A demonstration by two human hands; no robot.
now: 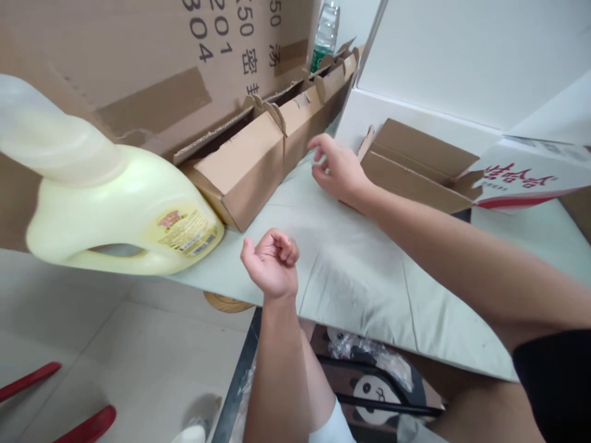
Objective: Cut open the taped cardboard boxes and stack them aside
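The near brown box (256, 181) sits on the worktop (355, 264), just beside the big yellow bottle (138, 203). It looks like card, so it should be light and a bit stiff, but a hard squeeze could bend its thin walls. Its two long sides seem best to hold. The left hand (273, 263) is loosely curled, with nothing in it. The right hand (339, 167), fingers bent, looks bare too, between the second brown box (307, 123) and the open box (410, 179).

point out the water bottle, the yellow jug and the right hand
Water bottle (325, 32): head view, clear side
Yellow jug (133, 194): head view, body beside the label
Right hand (340, 170): head view, back of hand
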